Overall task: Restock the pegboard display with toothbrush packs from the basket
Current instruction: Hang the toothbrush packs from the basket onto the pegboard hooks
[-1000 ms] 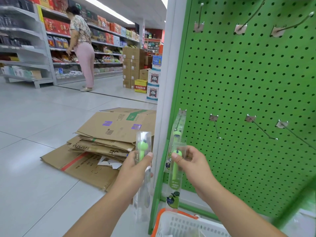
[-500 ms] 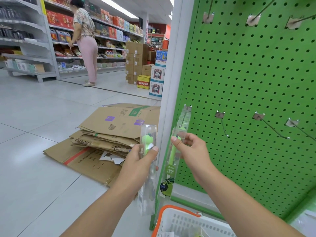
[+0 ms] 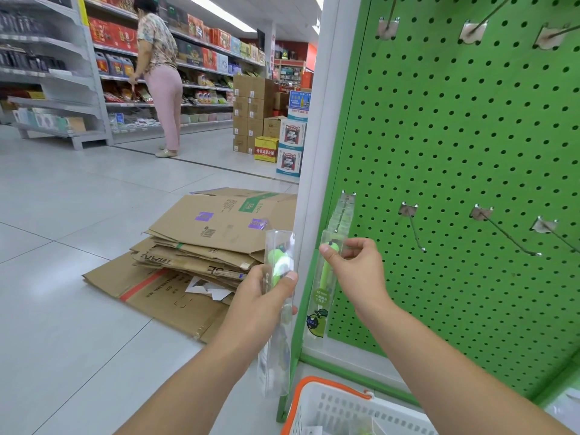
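Hung pack (image 3: 323, 287): on the pegboard's leftmost lower hook (image 3: 344, 211), beside the white upright.
Right hand (image 3: 361, 271): pinching that pack's top.
Left hand (image 3: 263, 296): wrapped around a second clear pack (image 3: 277, 312), left of the upright.
Pegboard (image 3: 455, 146): remaining hooks bare, panel open.
Basket (image 3: 332, 409): orange-rimmed, below the pegboard.
Flattened cardboard (image 3: 204, 246): floor, left of the pegboard.

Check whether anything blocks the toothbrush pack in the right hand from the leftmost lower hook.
Nothing visible does. The right hand holds the toothbrush pack just below the leftmost lower hook, where another clear pack seems to hang already.
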